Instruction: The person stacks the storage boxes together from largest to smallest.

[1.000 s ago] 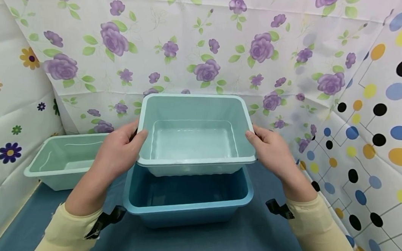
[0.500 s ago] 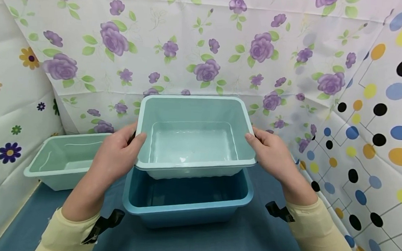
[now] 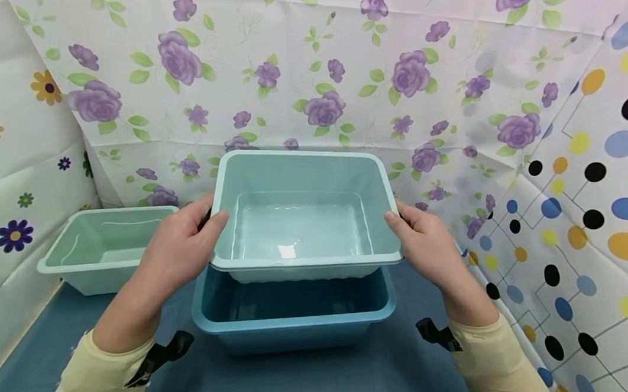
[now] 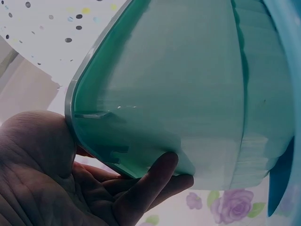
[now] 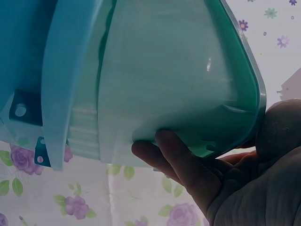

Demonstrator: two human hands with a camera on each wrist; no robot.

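Observation:
A pale green plastic basin is held up, tilted toward me, above a larger-looking dark blue basin. My left hand grips its left rim, thumb on top. On the opposite rim, my right hand holds with the thumb over the edge. Both wrist views show fingers bent under the rim against the pale green basin's outer wall. Its underside dips slightly into the blue basin's opening at the back; whether they touch I cannot tell.
Another pale green basin stands at the left on the blue tablecloth. A floral curtain hangs behind, and a dotted sheet closes the right side.
The held pale green basin has sunk slightly toward the blue one, both hands moving down with it. The grips stay the same.

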